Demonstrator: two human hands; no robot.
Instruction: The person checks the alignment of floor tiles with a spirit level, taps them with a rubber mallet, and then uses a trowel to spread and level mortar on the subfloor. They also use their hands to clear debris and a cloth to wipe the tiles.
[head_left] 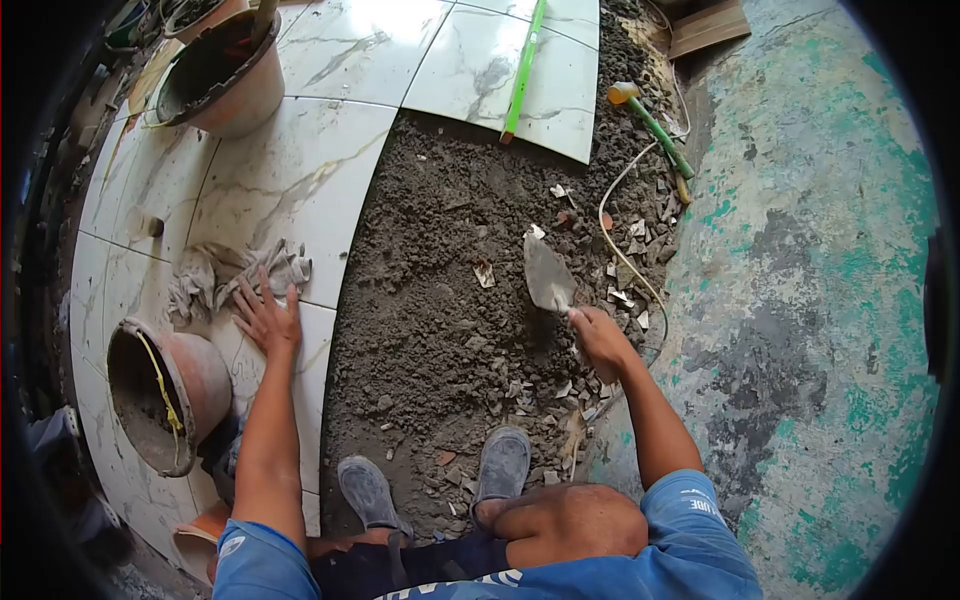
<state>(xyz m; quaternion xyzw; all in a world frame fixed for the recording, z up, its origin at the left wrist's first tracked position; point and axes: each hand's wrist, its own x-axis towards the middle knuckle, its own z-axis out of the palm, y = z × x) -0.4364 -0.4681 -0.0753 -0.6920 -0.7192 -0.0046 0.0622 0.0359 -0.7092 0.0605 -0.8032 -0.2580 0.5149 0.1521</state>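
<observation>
My right hand (602, 345) is closed round the handle of a pointed trowel (548, 275), its flat blade held over the rough grey mortar bed (430, 270). White tile chips lie near the blade tip. On the left, my left hand (268, 316) rests with fingers spread on a marbled white floor tile (318, 345). Its fingertips are at the edge of a crumpled grey rag (215, 280). Below the rag, a dirty bucket (205, 375) with a yellow strip at its rim lies tipped toward the left.
A mortar-smeared bucket (262, 95) stands at upper left. Across the far tiles lies a green spirit level (524, 70). A mallet (655, 130) with a green handle and a pale cable (625, 255) lie along the rubble by the worn painted floor (780, 300). My shoes (502, 465) stand on the mortar.
</observation>
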